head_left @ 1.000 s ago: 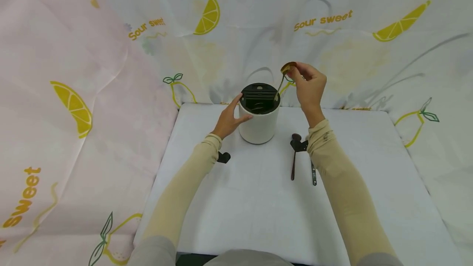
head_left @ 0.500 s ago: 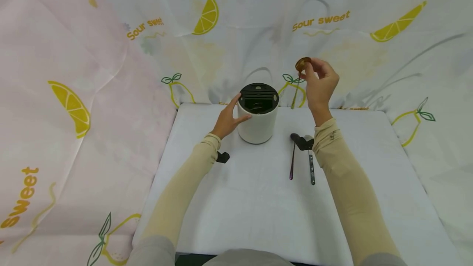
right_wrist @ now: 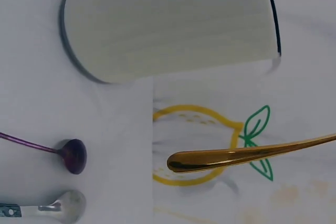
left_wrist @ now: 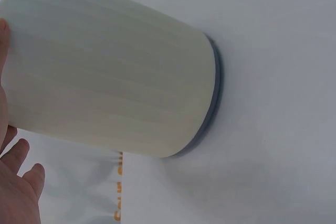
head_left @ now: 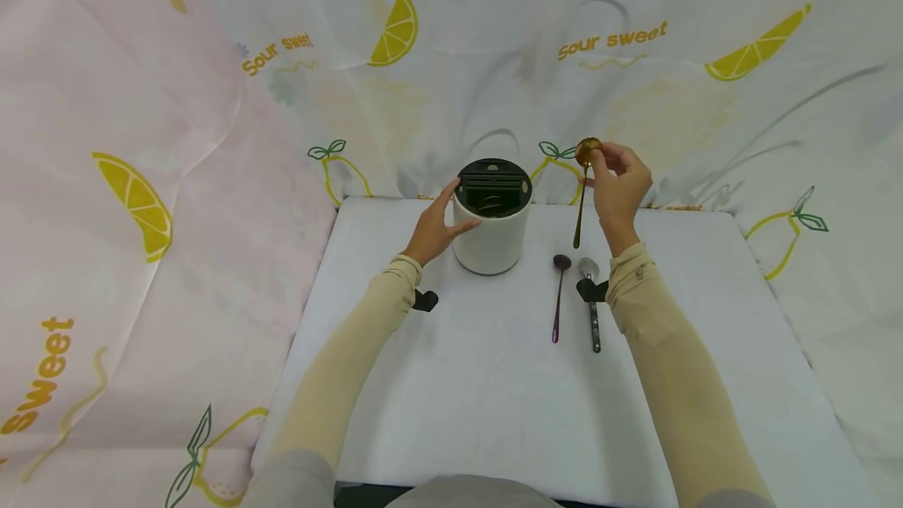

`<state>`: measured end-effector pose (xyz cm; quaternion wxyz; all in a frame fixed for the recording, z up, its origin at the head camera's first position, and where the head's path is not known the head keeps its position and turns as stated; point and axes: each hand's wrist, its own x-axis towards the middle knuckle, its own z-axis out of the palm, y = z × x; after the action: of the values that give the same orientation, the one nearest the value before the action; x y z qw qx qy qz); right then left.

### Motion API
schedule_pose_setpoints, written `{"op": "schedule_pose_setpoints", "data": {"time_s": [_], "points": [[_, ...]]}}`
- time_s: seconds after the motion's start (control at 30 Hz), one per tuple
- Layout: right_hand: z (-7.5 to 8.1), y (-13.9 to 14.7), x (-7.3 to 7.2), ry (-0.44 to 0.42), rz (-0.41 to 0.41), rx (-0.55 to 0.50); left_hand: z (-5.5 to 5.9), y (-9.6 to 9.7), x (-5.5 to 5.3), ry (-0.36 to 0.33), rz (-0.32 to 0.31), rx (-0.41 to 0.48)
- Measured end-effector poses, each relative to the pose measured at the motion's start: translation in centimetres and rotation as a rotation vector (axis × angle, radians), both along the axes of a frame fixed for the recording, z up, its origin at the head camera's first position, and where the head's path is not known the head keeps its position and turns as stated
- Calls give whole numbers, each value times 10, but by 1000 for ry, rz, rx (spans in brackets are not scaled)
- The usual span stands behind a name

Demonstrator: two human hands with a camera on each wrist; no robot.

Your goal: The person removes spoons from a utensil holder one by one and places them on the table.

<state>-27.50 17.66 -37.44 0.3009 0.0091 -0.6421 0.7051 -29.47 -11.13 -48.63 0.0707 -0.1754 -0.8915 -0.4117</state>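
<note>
A gold spoon hangs handle down from my right hand, which pinches it by the bowl above the table. In the right wrist view the spoon's handle shows, while the hand is out of frame. The white utensil holder with a black slotted lid stands upright to the left of the spoon. My left hand rests against its left side, index finger at the lid's rim and thumb across the front. In the left wrist view some fingers are spread apart from the holder.
A purple spoon and a silver spoon with a dark handle lie side by side on the white table, below the right hand. Lemon-print cloth hangs close behind the table's back edge.
My right hand has moved right, away from the holder, with the gold spoon; its handle has left the lid area and now hangs lower. The left hand stays on the holder.
</note>
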Motion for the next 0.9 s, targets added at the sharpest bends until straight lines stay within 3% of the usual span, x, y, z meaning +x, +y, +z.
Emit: {"op": "schedule_pose_setpoints", "data": {"time_s": [0.13, 0.37, 0.6, 0.77, 0.9], "points": [[-13, 7, 2, -74, -14, 55, 0, 0, 0, -2, 3, -3], [-47, 18, 7, -256, 86, 33, 0, 0, 0, 4, -5, 4], [-89, 29, 6, -428, -2, 201, -2, 1, -1, 1, 3, -2], [-103, 33, 12, -507, -13, 258, -2, 1, -2, 1, 0, -2], [-109, 36, 14, -572, 8, 240, -3, 1, -1, -1, -1, -1]]}}
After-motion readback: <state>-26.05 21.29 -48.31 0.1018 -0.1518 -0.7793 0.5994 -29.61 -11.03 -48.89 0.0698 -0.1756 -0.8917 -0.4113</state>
